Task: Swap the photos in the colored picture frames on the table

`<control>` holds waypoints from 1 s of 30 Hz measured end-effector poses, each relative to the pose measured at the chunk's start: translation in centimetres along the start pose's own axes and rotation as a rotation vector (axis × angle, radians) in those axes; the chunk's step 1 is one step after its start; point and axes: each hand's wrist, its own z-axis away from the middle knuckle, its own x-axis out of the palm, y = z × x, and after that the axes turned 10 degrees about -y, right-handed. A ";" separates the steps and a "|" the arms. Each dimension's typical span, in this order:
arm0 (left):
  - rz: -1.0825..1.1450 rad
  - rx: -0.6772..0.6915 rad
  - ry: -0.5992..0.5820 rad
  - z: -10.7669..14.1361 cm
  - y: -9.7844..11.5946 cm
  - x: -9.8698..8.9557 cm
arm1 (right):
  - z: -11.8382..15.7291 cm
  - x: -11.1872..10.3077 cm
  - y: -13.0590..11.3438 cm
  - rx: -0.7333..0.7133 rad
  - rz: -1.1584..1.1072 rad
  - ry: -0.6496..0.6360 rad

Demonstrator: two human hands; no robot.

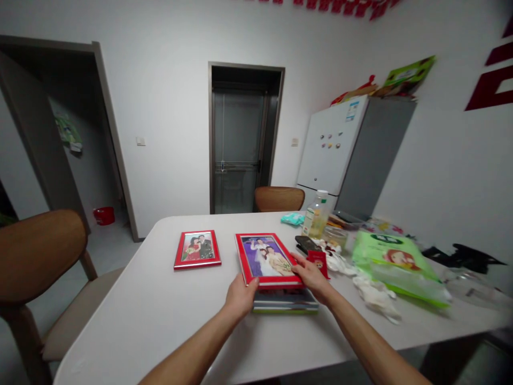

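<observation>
Both my hands hold a red picture frame (269, 258) with a photo of people against a purple background. My left hand (241, 294) grips its lower left corner, the thumb on the rim. On the right edge is my right hand (310, 274), its fingers closed on the frame. Beneath the frame, partly hidden, lies a stack of flat items (285, 303) with grey and green edges. A second red picture frame (197, 249), showing two people, lies flat on the table to the left.
The white table (160, 315) also bears a bottle (316, 215), a black phone-like object (308, 244), a small red packet (318, 263), crumpled tissues (374, 297) and a green tissue pack (395, 262) on the right. Wooden chairs (44, 256) stand left and behind.
</observation>
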 end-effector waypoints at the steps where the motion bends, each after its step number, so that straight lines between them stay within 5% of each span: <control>1: -0.039 -0.017 -0.007 -0.2 0.0 0.7 | 0.1 -0.4 0.9 0.023 0.021 0.012; 8: -0.258 -0.005 -0.055 1.2 -0.6 2.2 | 0.9 -1.6 3.5 -0.007 0.292 0.030; 13: -0.436 0.004 -0.028 0.4 -1.7 -1.7 | 0.9 -0.7 1.5 -0.075 0.539 0.123; 17: -0.619 -0.072 0.061 -2.2 -3.8 -8.0 | 3.0 3.6 -2.2 -0.399 0.579 0.207; 21: -0.749 -0.138 0.037 -2.4 -6.5 -12.4 | 6.5 9.6 -4.9 -0.564 0.512 -0.129; 25: -0.827 -0.094 0.009 -0.1 -8.1 -12.8 | 8.2 14.1 -5.1 -0.563 0.497 -0.348; 30: -0.858 -0.064 0.046 0.5 -7.9 -12.7 | 7.5 16.8 -4.6 -0.530 0.526 -0.351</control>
